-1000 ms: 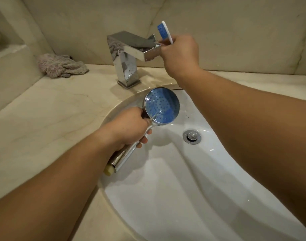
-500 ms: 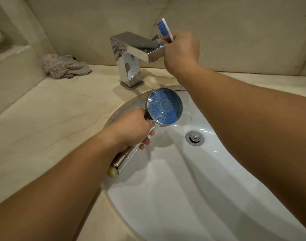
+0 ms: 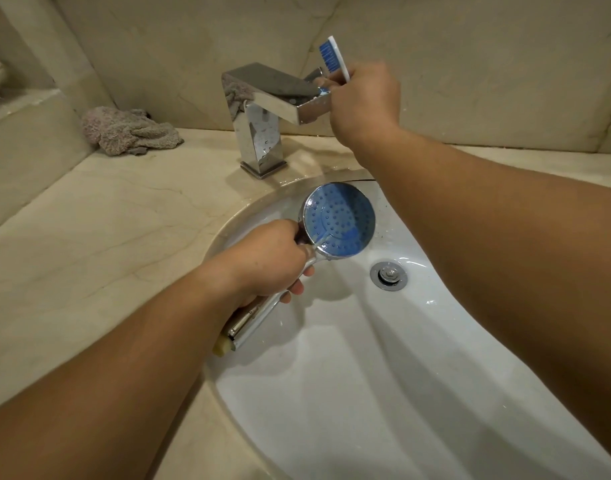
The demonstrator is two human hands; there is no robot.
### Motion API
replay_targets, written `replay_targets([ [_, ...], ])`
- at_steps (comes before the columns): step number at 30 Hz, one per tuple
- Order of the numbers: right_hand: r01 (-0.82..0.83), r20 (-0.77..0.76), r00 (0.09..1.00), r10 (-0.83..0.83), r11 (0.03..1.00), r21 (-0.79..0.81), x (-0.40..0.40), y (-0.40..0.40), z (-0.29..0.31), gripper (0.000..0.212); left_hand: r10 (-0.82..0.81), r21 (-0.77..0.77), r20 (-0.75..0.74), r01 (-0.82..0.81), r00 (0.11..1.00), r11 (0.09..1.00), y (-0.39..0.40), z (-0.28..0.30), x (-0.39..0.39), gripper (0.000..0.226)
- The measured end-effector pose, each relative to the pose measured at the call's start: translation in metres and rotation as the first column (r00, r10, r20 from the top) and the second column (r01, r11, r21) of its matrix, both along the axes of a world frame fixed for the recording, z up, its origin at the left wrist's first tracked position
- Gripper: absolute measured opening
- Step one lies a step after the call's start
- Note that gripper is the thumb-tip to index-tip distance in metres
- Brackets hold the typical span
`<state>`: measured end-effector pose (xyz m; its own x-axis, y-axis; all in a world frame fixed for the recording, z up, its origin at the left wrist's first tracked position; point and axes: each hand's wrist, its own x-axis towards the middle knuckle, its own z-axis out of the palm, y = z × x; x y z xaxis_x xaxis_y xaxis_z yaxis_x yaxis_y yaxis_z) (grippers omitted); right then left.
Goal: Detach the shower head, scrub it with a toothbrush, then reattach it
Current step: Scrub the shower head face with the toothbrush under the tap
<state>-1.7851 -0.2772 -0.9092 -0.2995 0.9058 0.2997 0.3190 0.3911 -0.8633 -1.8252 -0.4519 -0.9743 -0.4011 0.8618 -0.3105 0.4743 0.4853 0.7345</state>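
Observation:
My left hand [image 3: 266, 261] grips the chrome handle of the detached shower head [image 3: 338, 223]. Its round blue face points up over the white sink [image 3: 366, 393], below the spout. My right hand [image 3: 364, 98] is up at the end of the chrome faucet [image 3: 273, 98], on its lever. That hand also holds a white toothbrush [image 3: 333, 58], with the blue bristles sticking up above the knuckles. No water runs from the spout.
A crumpled grey-pink cloth [image 3: 127, 131] lies on the beige marble counter [image 3: 89, 237] at the back left. The sink's chrome drain [image 3: 389, 276] sits right of the shower head. A marble wall stands close behind the faucet, and a raised ledge is at the far left.
Both hands keep their grips and places; the shower head stays under the spout. Only the view has shifted slightly.

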Motion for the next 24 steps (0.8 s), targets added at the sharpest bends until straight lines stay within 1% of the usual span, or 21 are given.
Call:
replay_targets([
  [13,0.007,0.021,1.000,-0.007,1.000,0.009,-0.001,0.004,0.001,0.012,-0.007,0.003,-0.009,0.007,1.000,1.000,0.000,0.000,-0.001,0.015],
  [18,-0.003,0.005,1.000,0.003,1.000,0.004,-0.001,0.005,-0.001,0.012,-0.011,0.001,-0.008,0.011,1.000,1.000,0.001,-0.001,-0.003,0.014],
  [20,-0.007,0.017,1.000,0.007,1.000,0.015,0.000,0.003,0.000,0.012,-0.016,-0.002,0.004,0.016,1.000,1.000,0.001,-0.002,-0.004,0.015],
  [24,-0.022,0.054,0.998,0.019,0.997,0.069,0.015,-0.005,-0.003,0.015,-0.022,-0.006,0.077,0.022,0.997,1.000,0.000,-0.002,-0.005,0.015],
])
